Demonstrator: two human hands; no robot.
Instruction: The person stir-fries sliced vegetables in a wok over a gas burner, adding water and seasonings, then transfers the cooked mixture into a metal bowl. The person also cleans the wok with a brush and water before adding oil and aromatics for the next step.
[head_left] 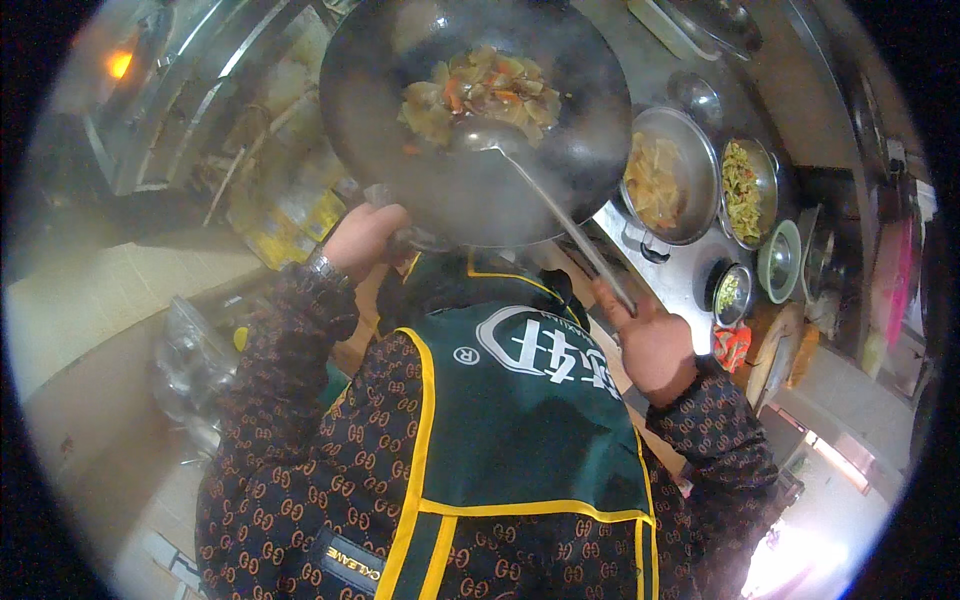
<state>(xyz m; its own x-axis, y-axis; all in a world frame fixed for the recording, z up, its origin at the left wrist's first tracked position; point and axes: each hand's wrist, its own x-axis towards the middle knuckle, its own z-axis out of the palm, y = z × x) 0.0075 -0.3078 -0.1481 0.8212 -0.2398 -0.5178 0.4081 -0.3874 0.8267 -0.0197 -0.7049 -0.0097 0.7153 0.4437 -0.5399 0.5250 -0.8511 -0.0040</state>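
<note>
A large dark wok (360, 110) is in front of me, with steam over it. In its far half lie thin, pale brown slices of food (500, 90) with some orange pieces among them. My left hand (366, 238) is closed at the wok's near left rim, around its handle, which the fingers mostly hide. The long metal shaft of a ladle (555, 208) runs down to my right hand (655, 348), whose fingers are wrapped around its end. The bowl of the ladle rests in the wok, against the near side of the slices.
Right of the wok, a steel pot (714, 190) holds pale slices. Beside it are a steel bowl (769, 190) of yellow-green food, a pale green bowl (779, 262) and a small steel bowl (733, 318). A red packet (732, 347) lies nearer. Clear plastic bags (185, 345) lie at left.
</note>
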